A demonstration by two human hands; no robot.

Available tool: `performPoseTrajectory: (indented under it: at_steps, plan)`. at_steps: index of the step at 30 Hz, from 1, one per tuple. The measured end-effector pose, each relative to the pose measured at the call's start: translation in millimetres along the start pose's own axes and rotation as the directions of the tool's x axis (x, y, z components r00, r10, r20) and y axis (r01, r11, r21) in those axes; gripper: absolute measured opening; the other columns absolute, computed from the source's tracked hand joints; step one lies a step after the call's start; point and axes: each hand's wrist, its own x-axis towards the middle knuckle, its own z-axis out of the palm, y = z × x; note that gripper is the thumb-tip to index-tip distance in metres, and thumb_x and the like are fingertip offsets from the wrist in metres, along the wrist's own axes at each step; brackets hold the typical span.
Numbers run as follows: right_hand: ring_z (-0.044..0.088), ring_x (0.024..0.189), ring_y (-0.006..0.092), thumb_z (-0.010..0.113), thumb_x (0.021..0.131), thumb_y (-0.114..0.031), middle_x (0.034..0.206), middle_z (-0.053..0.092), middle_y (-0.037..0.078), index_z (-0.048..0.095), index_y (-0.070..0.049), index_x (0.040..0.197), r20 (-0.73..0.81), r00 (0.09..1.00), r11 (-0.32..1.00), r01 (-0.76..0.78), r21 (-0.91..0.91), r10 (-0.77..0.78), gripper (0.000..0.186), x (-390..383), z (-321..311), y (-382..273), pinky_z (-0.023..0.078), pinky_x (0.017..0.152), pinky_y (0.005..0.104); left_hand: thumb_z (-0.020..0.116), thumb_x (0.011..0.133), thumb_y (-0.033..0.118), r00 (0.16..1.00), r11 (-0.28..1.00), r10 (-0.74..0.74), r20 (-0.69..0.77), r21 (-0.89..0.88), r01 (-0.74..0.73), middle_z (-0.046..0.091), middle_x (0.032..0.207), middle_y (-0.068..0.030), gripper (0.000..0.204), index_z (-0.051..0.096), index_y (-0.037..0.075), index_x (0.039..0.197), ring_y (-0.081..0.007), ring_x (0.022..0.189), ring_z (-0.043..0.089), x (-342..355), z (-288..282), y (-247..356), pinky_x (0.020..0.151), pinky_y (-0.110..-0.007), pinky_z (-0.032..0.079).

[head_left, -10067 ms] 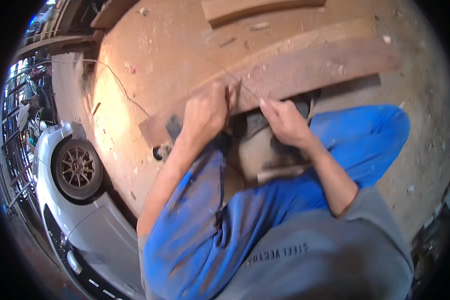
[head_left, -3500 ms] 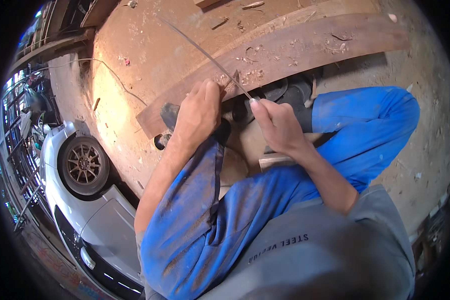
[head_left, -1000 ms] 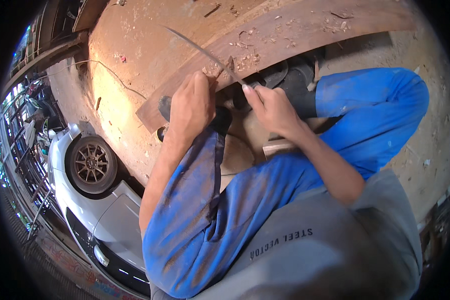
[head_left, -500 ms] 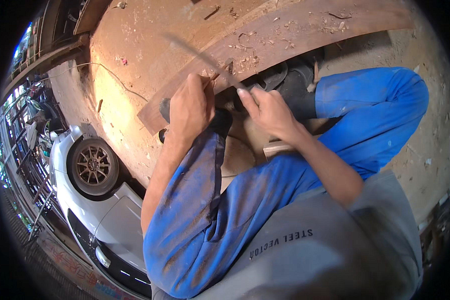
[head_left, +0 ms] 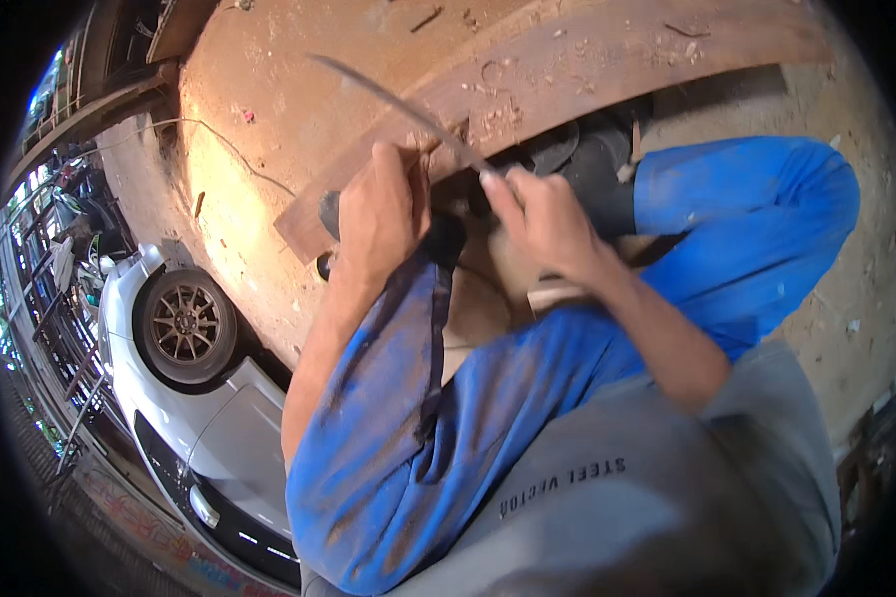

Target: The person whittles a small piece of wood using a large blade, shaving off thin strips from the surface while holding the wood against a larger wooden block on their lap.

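My right hand is closed round the near end of a long, narrow, grey blade-like tool. The tool slants up and left, above a wooden plank, with its far tip well beyond my left hand. My left hand is closed, knuckles up, beside the plank's near edge. A small brown wooden piece shows at its fingers, close to the tool; most of that piece is hidden. Curled shavings lie on the plank.
My blue-trousered legs are bent around the work, with dark footwear under the plank's edge. A silver car with a bronze wheel stands at the left. A thin cord lies on the dusty floor.
My right hand has shifted slightly right. The tool's far tip has moved a little up and left. My left hand has stayed almost in place.
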Motion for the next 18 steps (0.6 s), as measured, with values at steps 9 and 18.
performPoseTrajectory:
  at_steps: [9, 18]
  plan:
    - [0.058, 0.065, 0.0504, 0.058, 0.106, -0.034, 0.067, 0.055, 0.029, 0.057, 0.003, 0.076, 0.012, 0.993, 0.99, -0.118, -0.077, 0.12, 0.047, 3, 2, 26, 0.043, 0.054, 0.0509, 0.067, 0.093, 0.008, 1.0, 0.997, 0.006, 0.007, 0.082, -0.006, 0.065, 0.074, -0.0196, 0.02, 0.05, 0.0, 0.098, -0.0381, 0.064, 0.067, 1, -5, 7, 0.055, -0.044, 0.053]
    - [0.061, 0.069, 0.0527, 0.054, 0.106, -0.041, 0.069, 0.062, 0.03, 0.061, 0.004, 0.073, 0.012, 0.991, 0.979, -0.13, -0.155, 0.133, 0.056, 15, -4, 39, 0.045, 0.063, 0.0589, 0.068, 0.094, 0.009, 0.999, 0.999, -0.042, -0.008, 0.032, 0.042, 0.065, 0.075, -0.0191, 0.018, 0.052, 0.001, 0.097, -0.0396, 0.066, 0.067, 8, -6, 7, 0.058, -0.044, 0.053]
